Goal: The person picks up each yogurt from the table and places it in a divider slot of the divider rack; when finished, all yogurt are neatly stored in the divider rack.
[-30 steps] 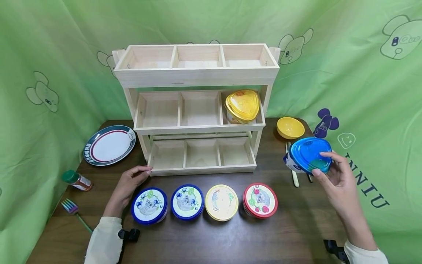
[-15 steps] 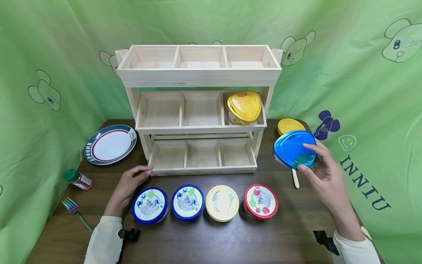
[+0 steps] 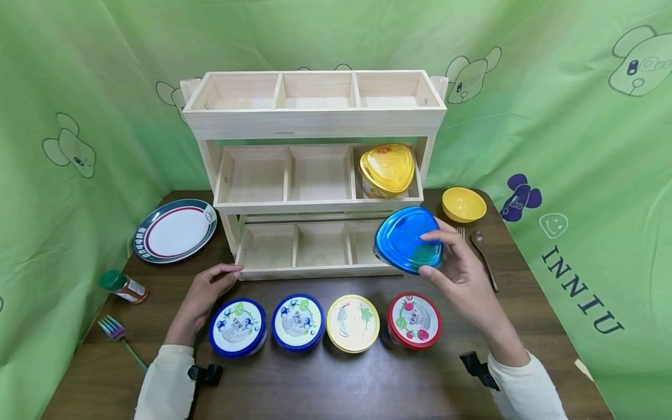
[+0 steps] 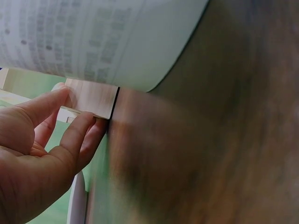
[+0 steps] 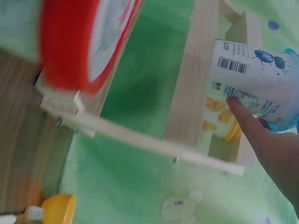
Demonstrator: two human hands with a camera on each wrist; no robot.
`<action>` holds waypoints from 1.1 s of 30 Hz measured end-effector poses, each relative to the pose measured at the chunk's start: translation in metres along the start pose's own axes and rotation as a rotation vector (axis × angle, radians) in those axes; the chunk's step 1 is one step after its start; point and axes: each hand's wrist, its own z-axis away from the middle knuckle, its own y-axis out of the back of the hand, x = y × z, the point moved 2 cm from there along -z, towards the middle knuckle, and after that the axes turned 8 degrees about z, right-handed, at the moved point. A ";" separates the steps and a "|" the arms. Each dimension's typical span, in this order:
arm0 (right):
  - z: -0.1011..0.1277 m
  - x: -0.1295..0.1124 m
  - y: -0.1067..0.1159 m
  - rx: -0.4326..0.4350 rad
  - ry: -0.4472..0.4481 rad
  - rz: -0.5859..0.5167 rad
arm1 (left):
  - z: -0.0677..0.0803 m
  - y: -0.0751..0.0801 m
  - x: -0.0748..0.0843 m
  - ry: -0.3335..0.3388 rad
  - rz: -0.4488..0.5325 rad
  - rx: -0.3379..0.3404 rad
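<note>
My right hand [image 3: 462,271] grips a white tub with a blue lid [image 3: 403,236] by its side, in front of the lower right of the wooden shelf [image 3: 315,123]. In the right wrist view the tub [image 5: 238,70] shows a barcode and blueberry print. The thumb and fingers of my left hand [image 3: 210,291] pinch the left front corner of the bottom tray [image 3: 320,272]. A yellow-lidded tub [image 3: 388,166] stands in the middle tray's right compartment. Along the shelf's front sit two blue-lidded jars [image 3: 238,328], a cream-lidded jar [image 3: 353,322] and a red-lidded jar [image 3: 415,319].
Left of the shelf lie a plate [image 3: 175,231], a green-capped spice bottle [image 3: 123,287] and a fork [image 3: 122,340]. A yellow bowl [image 3: 464,204] and a wooden spoon [image 3: 484,259] are at the right, beside a fork partly hidden by my right hand. Green cloth surrounds the table.
My right hand has carried the blue-lidded tub leftward from beside the yellow bowl to the front of the shelf's right side. My left hand has stayed at the bottom tray's corner.
</note>
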 end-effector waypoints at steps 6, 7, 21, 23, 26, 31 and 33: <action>-0.013 -0.010 -0.018 -0.067 0.056 -0.012 | 0.000 0.001 0.000 0.010 0.006 0.001; -0.016 -0.012 -0.020 -0.074 0.063 -0.004 | 0.000 0.001 0.000 0.012 0.005 0.001; -0.060 -0.031 -0.049 -0.112 0.150 0.034 | -0.001 0.000 -0.002 0.016 -0.003 0.001; -0.068 -0.033 -0.053 -0.112 0.168 0.015 | -0.001 0.000 -0.002 0.018 -0.005 0.002; -0.080 -0.036 -0.058 -0.109 0.185 -0.021 | -0.001 0.000 -0.001 0.020 -0.006 0.004; -0.098 -0.039 -0.066 -0.085 0.208 -0.047 | 0.000 0.000 -0.001 0.016 -0.001 0.005; -0.105 -0.040 -0.069 -0.069 0.219 -0.046 | 0.000 -0.001 0.000 0.011 0.002 0.005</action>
